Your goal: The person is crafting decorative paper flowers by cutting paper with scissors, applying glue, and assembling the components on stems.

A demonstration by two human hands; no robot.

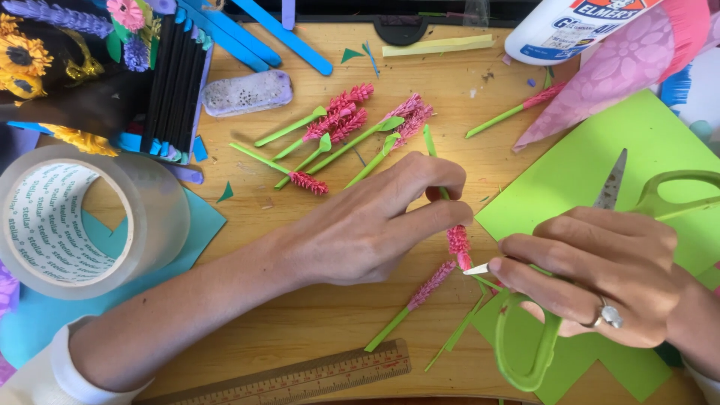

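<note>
My left hand [375, 221] pinches a paper flower [457, 241] with a pink fringed head and a thin green stem that sticks up behind my fingers. My right hand [600, 277] rests on green-handled scissors [622, 187] lying on a lime green paper sheet [645, 135], and its fingertips hold a small white strip against the pink head. Another pink flower with a green stem [420, 296] lies on the wooden table just below. Several finished pink flowers [337, 131] lie in a cluster above my left hand.
A big roll of clear tape [82, 217] sits left on blue paper. A white glue bottle [570, 26] and pink cone lie top right. A wooden ruler [315, 379] runs along the front edge. A lilac sponge [246, 92], blue sticks and paper flowers are top left.
</note>
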